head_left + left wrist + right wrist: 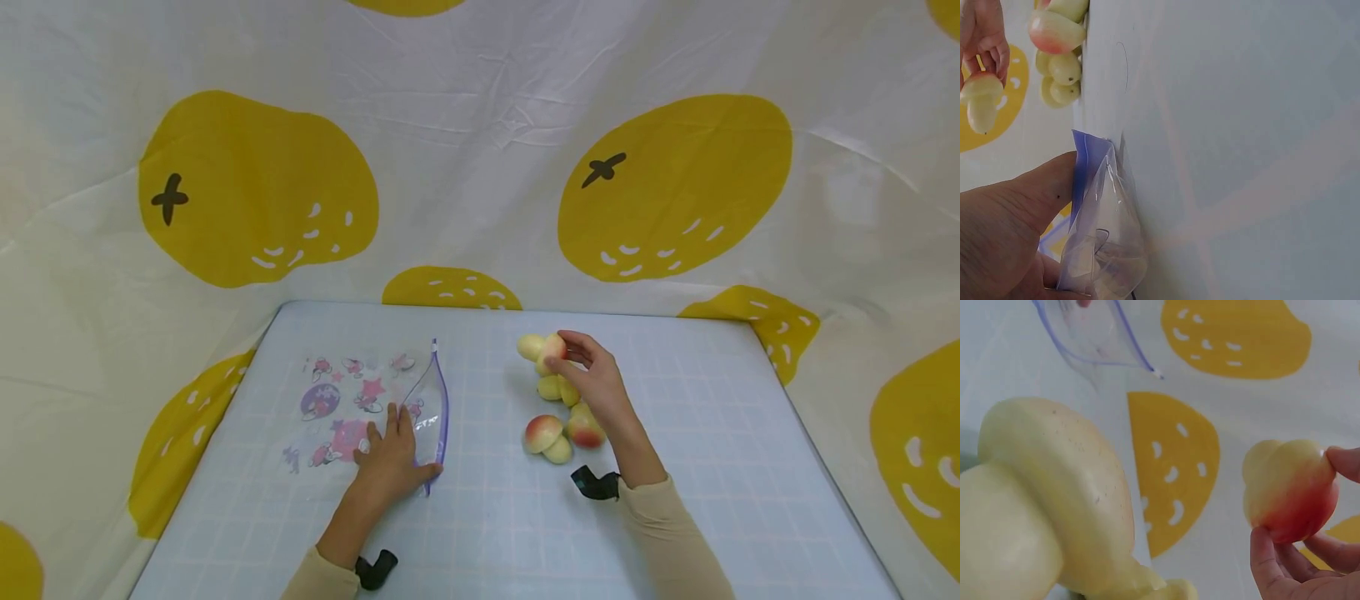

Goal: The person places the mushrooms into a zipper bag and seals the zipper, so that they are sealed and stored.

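Observation:
My right hand (596, 375) pinches a toy mushroom (1291, 494) with a red-tinged cap and pale yellow stem, held between thumb and fingertips. Below that hand, several more toy mushrooms (543, 435) are grouped on the table, some of them partly hidden by the wrist. Spread fingers of my left hand (390, 462) rest on a clear printed zip bag (321, 402), its thumb against the purple zip edge (1090, 153). The bag's mouth gapes toward the mushrooms, and its plastic bulges up in the left wrist view.
A pale, checked table (495, 533) carries everything. Behind it and at its sides hangs a white cloth (480, 192) with big yellow fruit prints. Black bands (596, 483) stick out at both wrists. Table surface lies between the bag and the mushrooms.

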`<action>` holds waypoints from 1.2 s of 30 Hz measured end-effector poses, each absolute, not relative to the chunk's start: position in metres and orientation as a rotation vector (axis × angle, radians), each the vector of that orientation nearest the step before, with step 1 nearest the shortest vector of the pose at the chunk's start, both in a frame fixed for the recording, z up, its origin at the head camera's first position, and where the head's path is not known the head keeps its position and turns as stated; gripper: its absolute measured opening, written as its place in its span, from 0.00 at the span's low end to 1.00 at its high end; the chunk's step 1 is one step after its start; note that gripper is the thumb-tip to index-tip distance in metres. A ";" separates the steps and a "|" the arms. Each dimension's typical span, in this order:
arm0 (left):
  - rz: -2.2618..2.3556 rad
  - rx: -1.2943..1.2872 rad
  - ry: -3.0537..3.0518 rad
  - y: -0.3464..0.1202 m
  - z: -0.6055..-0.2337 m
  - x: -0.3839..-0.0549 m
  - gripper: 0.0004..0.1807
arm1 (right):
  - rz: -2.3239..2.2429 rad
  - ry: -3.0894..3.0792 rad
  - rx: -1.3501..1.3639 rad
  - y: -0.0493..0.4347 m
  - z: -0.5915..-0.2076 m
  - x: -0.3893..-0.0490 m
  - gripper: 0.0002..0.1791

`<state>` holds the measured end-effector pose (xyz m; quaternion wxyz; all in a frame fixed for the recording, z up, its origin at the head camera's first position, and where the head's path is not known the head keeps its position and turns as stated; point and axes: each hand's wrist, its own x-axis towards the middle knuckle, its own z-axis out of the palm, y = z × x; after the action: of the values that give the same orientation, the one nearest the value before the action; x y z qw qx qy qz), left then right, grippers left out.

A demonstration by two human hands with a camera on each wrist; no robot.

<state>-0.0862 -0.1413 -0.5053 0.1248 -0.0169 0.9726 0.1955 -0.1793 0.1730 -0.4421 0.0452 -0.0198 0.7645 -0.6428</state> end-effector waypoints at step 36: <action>0.561 -0.111 2.817 -0.139 -0.508 -0.088 0.63 | -1.856 2.371 -0.333 0.059 -0.490 -0.172 0.30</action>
<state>-0.0880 -0.1388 -0.5083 0.1333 -0.0381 0.9713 0.1935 -0.1720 0.0589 -0.4901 0.0558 -0.1098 0.7814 -0.6118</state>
